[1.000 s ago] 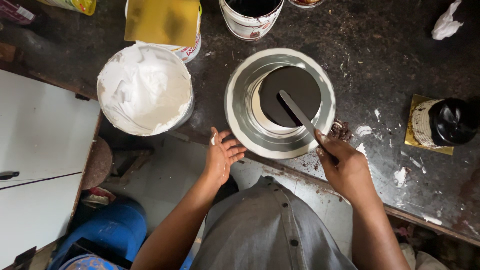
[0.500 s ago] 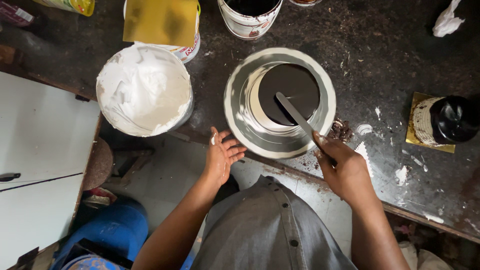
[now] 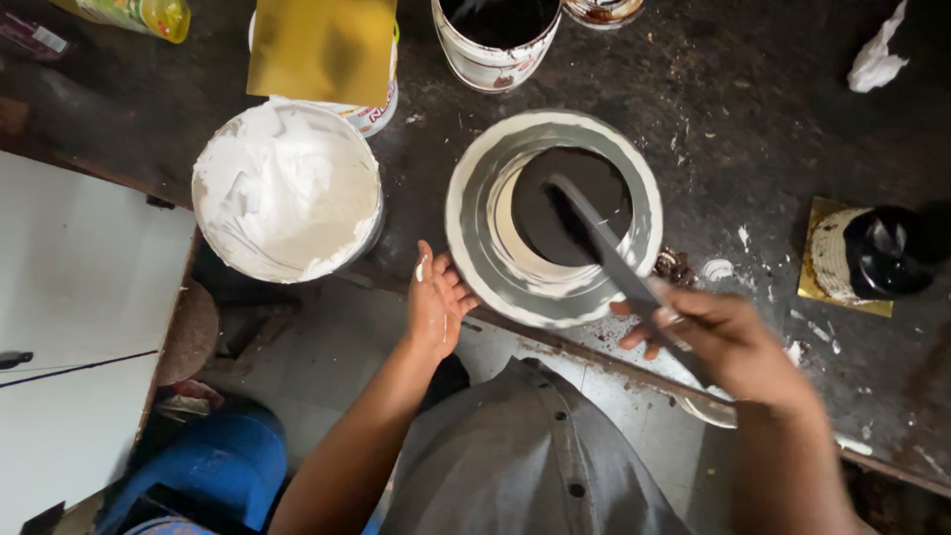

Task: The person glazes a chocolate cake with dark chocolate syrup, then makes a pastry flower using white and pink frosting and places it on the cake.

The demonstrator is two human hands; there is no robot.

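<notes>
A grey-white ring-shaped mould (image 3: 475,223) with a dark round hole in its middle rests on the dark worktable (image 3: 753,129). My right hand (image 3: 728,342) grips a putty knife (image 3: 604,253) whose flat blade reaches into the ring's opening. My left hand (image 3: 436,302) rests with fingers spread against the ring's lower left rim, white paste on one finger. A bucket of white paste (image 3: 285,188) stands just left of the ring.
A yellow sheet (image 3: 322,45) lies on a tub behind the bucket. An open can (image 3: 495,35) sits at the back. A black-lidded jar (image 3: 872,253) stands on a gold square at right. Crumpled white paper (image 3: 877,54) lies far right. A white panel (image 3: 79,327) is left.
The putty knife's blade has shifted slightly within the ring's opening as my right hand moved. My left hand has stayed at the ring's rim.
</notes>
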